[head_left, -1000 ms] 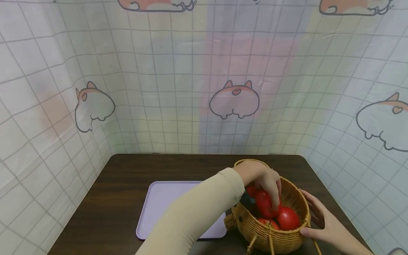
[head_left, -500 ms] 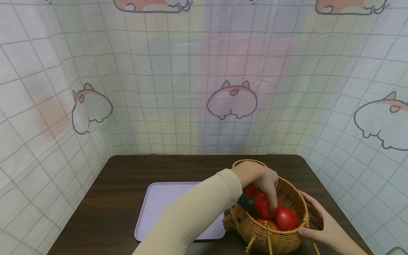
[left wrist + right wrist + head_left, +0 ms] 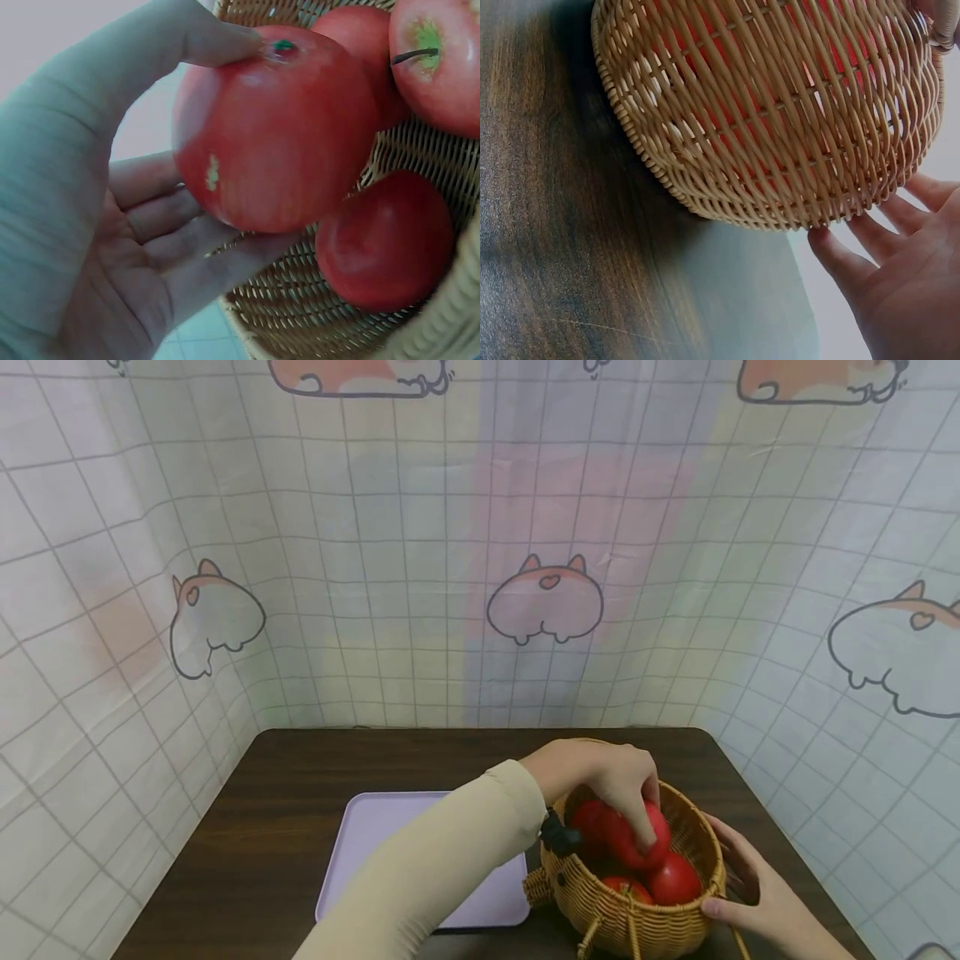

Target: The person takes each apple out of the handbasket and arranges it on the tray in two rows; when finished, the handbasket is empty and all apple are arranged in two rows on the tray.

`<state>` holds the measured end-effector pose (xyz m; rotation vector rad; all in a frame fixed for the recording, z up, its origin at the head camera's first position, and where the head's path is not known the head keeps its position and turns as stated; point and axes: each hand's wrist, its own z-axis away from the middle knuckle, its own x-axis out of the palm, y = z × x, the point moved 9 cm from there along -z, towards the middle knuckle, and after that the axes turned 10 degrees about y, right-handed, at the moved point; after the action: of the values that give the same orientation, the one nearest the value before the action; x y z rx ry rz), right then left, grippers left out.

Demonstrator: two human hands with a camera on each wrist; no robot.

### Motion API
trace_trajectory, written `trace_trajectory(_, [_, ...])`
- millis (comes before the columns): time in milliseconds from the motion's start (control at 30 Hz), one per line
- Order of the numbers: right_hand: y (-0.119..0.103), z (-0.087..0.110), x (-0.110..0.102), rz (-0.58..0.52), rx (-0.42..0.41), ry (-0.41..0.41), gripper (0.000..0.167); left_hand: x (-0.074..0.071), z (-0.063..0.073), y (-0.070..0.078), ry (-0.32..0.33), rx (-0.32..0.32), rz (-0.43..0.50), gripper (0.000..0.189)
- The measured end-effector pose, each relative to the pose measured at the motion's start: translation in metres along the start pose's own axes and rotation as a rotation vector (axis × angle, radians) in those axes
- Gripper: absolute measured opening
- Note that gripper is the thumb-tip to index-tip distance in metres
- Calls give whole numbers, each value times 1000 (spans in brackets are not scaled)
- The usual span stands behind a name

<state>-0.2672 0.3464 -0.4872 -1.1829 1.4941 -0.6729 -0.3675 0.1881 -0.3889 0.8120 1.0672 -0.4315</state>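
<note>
My left hand (image 3: 621, 777) reaches into a round wicker basket (image 3: 622, 927) and grips a red apple (image 3: 277, 135). In the left wrist view the thumb lies beside the green spot on its top, and the fingers support its side and underside. Beneath and beside it are more red apples, one with a dark stem (image 3: 414, 55) and a plain red one (image 3: 384, 244) against the wicker wall. My right hand (image 3: 765, 893) holds the basket's right side, thumb at the rim, fingertips (image 3: 829, 240) against the outer wall in the right wrist view.
A pale purple tray (image 3: 390, 827) lies left of the basket, partly covered by the left sleeve (image 3: 450, 860). Both stand on a dark wooden table (image 3: 240, 852). Fabric walls (image 3: 405, 568) with a grid and cartoon animals enclose it at the back and sides.
My left hand has come up slightly inside the basket, and the gripped apple has risen with it. The right hand keeps its place on the basket.
</note>
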Motion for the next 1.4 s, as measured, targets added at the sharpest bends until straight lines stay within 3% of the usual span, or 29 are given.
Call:
trace_trajectory(133, [3, 1, 1, -6, 17, 4, 90, -5, 6, -3, 70, 56, 54, 28])
trace_trajectory(367, [4, 1, 2, -10, 11, 13, 89, -15, 26, -13, 259, 172, 134, 56])
trace_trajectory(533, [8, 0, -1, -13, 28, 26, 89, -23, 46, -25, 390, 199, 321, 61])
trace_trajectory(700, [16, -1, -3, -3, 54, 42, 89, -37, 74, -41, 564, 239, 486, 60])
trace_trajectory(867, [15, -1, -1, -19, 34, 44, 91, -41, 112, -71, 728, 207, 659, 59])
trace_trajectory(967, [10, -1, -1, -40, -2, 47, 93, -37, 132, -93, 799, 184, 747, 58])
trace_trajectory(1133, [6, 0, -1, -55, -15, 51, 93, -22, 157, -130, 870, 109, 791, 56])
trace_trajectory(1400, [14, 0, 0, -69, 37, 56, 89, 22, 173, -180, 881, 0, 806, 60])
